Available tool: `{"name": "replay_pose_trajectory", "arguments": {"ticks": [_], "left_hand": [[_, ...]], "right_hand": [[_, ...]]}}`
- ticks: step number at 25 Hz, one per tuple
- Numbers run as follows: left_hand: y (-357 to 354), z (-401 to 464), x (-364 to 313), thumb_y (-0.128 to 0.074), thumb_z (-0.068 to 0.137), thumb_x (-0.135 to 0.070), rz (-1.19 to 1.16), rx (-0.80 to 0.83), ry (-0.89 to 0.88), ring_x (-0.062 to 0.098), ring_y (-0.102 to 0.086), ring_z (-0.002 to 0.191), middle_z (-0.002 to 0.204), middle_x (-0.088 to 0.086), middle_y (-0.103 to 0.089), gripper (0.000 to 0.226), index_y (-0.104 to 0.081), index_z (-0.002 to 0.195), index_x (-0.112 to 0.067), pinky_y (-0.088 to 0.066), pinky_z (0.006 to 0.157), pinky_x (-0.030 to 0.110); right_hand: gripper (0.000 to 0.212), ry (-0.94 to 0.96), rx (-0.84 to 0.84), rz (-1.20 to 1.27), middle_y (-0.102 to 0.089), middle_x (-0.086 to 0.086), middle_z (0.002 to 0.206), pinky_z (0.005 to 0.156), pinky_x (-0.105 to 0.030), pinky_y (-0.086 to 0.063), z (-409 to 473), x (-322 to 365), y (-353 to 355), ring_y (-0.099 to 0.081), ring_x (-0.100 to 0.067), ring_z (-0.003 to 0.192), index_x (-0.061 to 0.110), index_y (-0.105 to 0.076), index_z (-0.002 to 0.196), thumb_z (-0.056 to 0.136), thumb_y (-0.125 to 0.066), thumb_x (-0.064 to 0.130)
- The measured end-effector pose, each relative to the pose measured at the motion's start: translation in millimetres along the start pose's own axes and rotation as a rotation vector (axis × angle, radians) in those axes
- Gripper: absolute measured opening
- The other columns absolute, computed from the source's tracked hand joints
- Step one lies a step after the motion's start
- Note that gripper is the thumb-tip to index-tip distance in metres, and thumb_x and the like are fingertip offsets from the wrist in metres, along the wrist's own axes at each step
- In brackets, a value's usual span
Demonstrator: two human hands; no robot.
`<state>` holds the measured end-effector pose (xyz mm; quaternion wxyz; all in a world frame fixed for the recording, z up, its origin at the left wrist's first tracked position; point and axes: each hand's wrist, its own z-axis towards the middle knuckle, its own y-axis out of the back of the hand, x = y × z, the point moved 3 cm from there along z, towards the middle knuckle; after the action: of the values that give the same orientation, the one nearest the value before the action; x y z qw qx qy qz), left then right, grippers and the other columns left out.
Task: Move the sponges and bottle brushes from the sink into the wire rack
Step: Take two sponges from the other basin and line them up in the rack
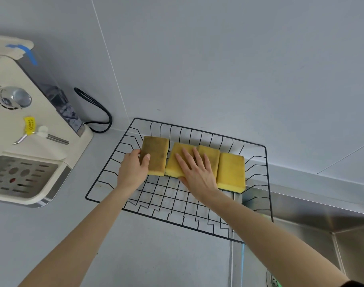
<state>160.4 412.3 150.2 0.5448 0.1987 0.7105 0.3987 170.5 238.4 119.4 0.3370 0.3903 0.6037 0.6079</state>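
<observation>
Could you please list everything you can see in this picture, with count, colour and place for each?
sponges: four, yellow, side by side along the far part of the wire rack; the leftmost looks browner.
wire rack: one, black, on the counter, its right end over the sink's edge.
sink: one, steel, lower right, with a drain at the bottom edge.
water dispenser: one, cream with a chrome knob and grey drip tray, left on the counter.
cable: one, black, looped behind the dispenser.
counter: one, pale grey, under everything.
bottle brushes: none visible.
left hand: grips the leftmost sponge.
right hand: lies flat on the second and third sponges.
</observation>
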Motion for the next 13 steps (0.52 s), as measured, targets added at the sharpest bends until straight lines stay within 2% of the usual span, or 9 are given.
{"name": "replay_pose_trajectory", "arguments": {"ticks": [3,7,13], "left_hand": [[-5.1,6.4,-4.0,-0.04,0.096,-0.027,0.035,0.007,-0.007,0.034,-0.054,0.102,0.118,0.023,-0.052,0.039,-0.046,0.124,-0.001,-0.035,0.074,0.031],[-9.2,13.9,-4.1,-0.039,0.096,-0.025,0.029,0.014,0.03,0.037,-0.053,0.102,0.118,0.025,-0.051,0.038,-0.046,0.124,0.0,-0.035,0.075,0.033],[-21.8,14.2,-6.5,-0.039,0.096,-0.024,0.021,0.028,0.059,0.038,-0.049,0.111,0.126,0.025,-0.047,0.04,-0.042,0.129,-0.001,-0.041,0.09,0.042]], "right_hand": [[0.068,0.004,-0.013,0.0,-0.001,-0.007,0.16,0.119,-0.049,-0.003,1.0,-2.6,-3.6,0.002,-0.032,0.147,0.027,-0.002,0.149,0.096,-0.044,0.034],[0.067,-0.037,-0.016,0.013,0.005,-0.02,0.158,0.119,-0.047,-0.005,1.0,-2.3,-7.9,0.003,-0.033,0.147,0.033,0.0,0.148,0.096,-0.043,0.034],[0.069,-0.028,-0.019,-0.015,0.004,-0.022,0.157,0.119,-0.046,-0.004,1.5,-4.6,-10.0,0.001,-0.032,0.147,0.03,0.001,0.149,0.096,-0.042,0.036]]}}
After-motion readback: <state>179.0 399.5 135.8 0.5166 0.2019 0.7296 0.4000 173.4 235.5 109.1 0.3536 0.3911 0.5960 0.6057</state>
